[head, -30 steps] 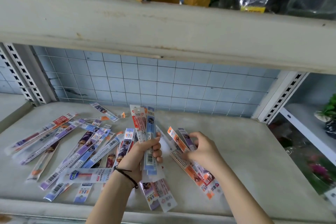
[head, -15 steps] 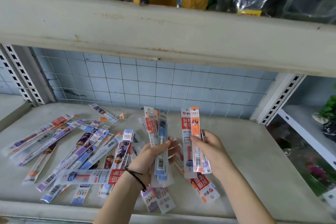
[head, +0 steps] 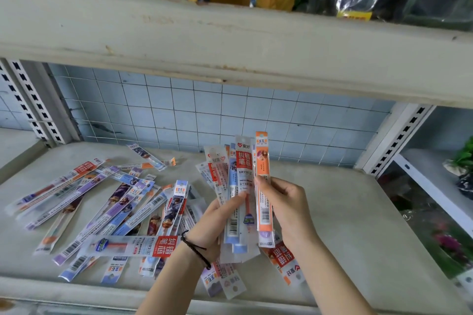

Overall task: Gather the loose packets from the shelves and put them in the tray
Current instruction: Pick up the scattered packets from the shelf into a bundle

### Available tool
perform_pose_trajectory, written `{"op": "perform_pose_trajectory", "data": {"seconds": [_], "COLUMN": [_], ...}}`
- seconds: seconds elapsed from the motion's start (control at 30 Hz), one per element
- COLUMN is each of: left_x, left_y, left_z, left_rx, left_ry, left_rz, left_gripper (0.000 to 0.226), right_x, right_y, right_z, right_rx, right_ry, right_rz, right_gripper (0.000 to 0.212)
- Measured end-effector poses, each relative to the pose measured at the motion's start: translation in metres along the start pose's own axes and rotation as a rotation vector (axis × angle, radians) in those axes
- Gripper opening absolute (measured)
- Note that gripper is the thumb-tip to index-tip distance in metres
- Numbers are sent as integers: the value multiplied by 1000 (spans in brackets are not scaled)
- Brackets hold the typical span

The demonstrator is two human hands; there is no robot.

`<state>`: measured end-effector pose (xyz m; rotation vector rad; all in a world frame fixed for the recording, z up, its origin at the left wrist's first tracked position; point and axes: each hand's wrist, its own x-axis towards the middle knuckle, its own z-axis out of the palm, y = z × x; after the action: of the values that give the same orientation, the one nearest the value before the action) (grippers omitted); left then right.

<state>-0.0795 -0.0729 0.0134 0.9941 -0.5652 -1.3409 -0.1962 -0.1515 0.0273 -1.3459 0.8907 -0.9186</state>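
Note:
Above the grey shelf (head: 345,212), both hands hold one upright bunch of long narrow packets (head: 242,186). My left hand (head: 217,222) grips the bunch from the left, its thumb across the fronts. My right hand (head: 286,202) pinches the orange packet (head: 263,202) and a red-labelled one against the bunch's right side. Several loose packets (head: 102,207) lie scattered flat over the shelf's left half. A few more packets (head: 284,261) lie under my wrists near the front edge. No tray is in view.
The upper shelf's thick front edge (head: 230,41) overhangs the work area, with bagged goods on top. A wire grid (head: 204,112) backs the shelf. Slotted uprights (head: 399,138) stand at both sides. Small plants (head: 460,166) sit on a neighbouring shelf at the right.
My right hand lifted packets off the shelf and brought them left against the bunch in my left hand. Both hands now hold them together, higher than before.

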Motion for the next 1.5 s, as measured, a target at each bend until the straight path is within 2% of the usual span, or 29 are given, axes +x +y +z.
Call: {"op": "perform_pose_trajectory", "data": {"seconds": [0.07,0.17,0.23,0.33,0.43,0.5,0.57,0.67,0.8,0.87,0.97,1.07,1.13,1.23,1.33,1.43,1.5], "left_x": [0,0,0,2,6,7,7,6,7,8,10,12,12,10,9,9,9], "left_y": [0,0,0,1,1,2,3,3,5,5,8,11,11,8,6,5,3], "left_z": [-3,-3,-3,-9,-17,-18,-15,-13,-20,-27,-40,-48,-47,-42,-38,-35,-33], "left_rx": [37,83,114,95,61,63,54,4,5,-38,-118,-227,-290,-310,-327,-317,-318], "left_ry": [13,-32,-56,-58,-19,-17,-32,-107,-147,-138,-107,-139,-155,-145,-142,-136,-136], "left_rz": [18,42,47,41,30,11,-1,2,10,47,108,111,64,24,16,12,12], "left_gripper": [19,21,24,23,29,32,27,21,32,36,48,73,71,59,57,57,55], "right_x": [2,3,4,6,8,8,8,9,10,12,15,12,9,10,14,17,18], "right_y": [3,7,6,0,-2,-2,-2,-1,-4,0,19,33,39,43,42,39,35], "right_z": [1,6,9,8,7,8,11,12,6,1,-14,-25,-25,-26,-33,-44,-50], "right_rx": [-98,-178,-134,-72,-97,-66,-24,-21,-47,-178,-587,-859,-951,-947,-925,-973,-882], "right_ry": [47,-35,-124,-182,-171,-168,-172,-168,-205,-191,-155,-220,-233,-183,-75,-22,-43], "right_rz": [-60,-100,-21,97,113,100,93,99,109,110,91,81,40,19,34,68,109], "right_gripper": [21,38,50,55,51,35,25,26,27,28,30,59,69,53,40,48,52]}}
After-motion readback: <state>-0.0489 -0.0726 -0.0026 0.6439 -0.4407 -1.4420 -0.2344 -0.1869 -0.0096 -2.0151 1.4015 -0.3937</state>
